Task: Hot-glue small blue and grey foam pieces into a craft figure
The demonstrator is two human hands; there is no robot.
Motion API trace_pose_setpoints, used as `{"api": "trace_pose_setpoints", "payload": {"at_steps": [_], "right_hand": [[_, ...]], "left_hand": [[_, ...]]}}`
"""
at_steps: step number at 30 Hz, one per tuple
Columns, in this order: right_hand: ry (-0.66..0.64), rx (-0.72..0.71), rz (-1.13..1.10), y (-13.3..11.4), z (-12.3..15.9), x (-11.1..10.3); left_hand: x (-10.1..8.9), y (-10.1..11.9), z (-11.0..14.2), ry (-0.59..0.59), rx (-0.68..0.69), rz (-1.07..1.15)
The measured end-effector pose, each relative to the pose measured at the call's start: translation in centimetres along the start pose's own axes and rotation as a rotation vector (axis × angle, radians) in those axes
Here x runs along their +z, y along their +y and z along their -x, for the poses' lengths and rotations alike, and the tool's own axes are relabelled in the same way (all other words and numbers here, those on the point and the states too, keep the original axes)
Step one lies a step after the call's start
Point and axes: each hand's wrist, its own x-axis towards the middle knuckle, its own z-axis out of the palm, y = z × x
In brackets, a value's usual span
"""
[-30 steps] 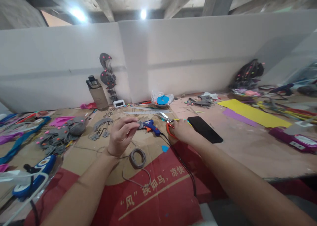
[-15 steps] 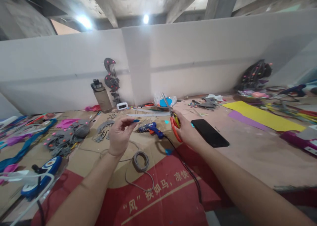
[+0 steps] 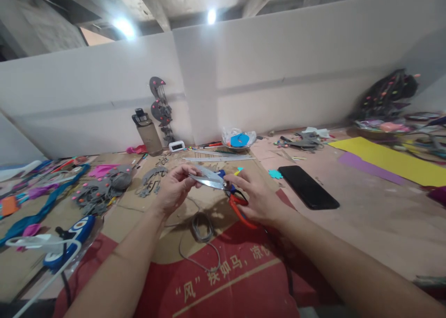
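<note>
My right hand (image 3: pixel 263 199) grips scissors with red and yellow handles (image 3: pixel 240 211), their blades spread apart and pointing left. My left hand (image 3: pixel 174 188) is closed in a pinch at the blade tips. Half a second ago a small dark blue piece showed between its fingertips; now fingers and blades mostly hide it. Behind the scissors lies a blue glue gun (image 3: pixel 221 173), largely covered. Below the hands a coil of grey cord (image 3: pixel 202 227) rests on a red and brown cardboard sheet (image 3: pixel 244 276).
A black phone (image 3: pixel 308 188) and a turquoise cutout (image 3: pixel 275 174) lie to the right, yellow sheet (image 3: pixel 390 160) beyond. At the back stand a bottle (image 3: pixel 149 134) and a bowl with blue pieces (image 3: pixel 239 141). Left are grey felt pieces (image 3: pixel 104 188) and a power strip (image 3: pixel 71 243).
My right hand has brought the scissors down and left, turning the blades from upward to sideways, up to my left fingertips. The scissors have opened. The view has shifted slightly.
</note>
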Motion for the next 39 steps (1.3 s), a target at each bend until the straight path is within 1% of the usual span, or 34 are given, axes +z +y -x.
{"api": "trace_pose_setpoints", "payload": {"at_steps": [2,4,7,13,19,27,32,39], "right_hand": [[0.000,-0.031,0.033,-0.01,0.01,-0.03],[0.003,-0.064,0.058,-0.04,0.00,-0.02],[0.018,-0.089,0.100,-0.05,0.01,0.00],[0.056,-0.095,0.174,0.07,0.07,-0.01],[0.083,-0.129,0.199,0.35,0.18,0.27],[0.086,-0.089,0.215,0.28,0.11,0.14],[0.101,-0.103,0.233,0.30,0.15,0.13],[0.083,-0.115,0.199,0.25,0.15,0.14]], "left_hand": [[-0.30,-0.30,0.05,-0.008,-0.039,-0.015],[-0.51,-0.56,0.04,0.013,-0.060,-0.046],[-0.64,-0.73,-0.02,0.040,-0.058,-0.071],[-0.70,-0.74,-0.01,0.027,-0.043,-0.100],[-0.43,-0.57,0.07,0.020,-0.043,-0.097],[-0.08,-0.44,0.02,0.084,-0.066,-0.111],[0.04,-0.45,0.02,0.110,-0.071,-0.117],[0.14,-0.35,0.05,0.086,-0.055,-0.103]]}}
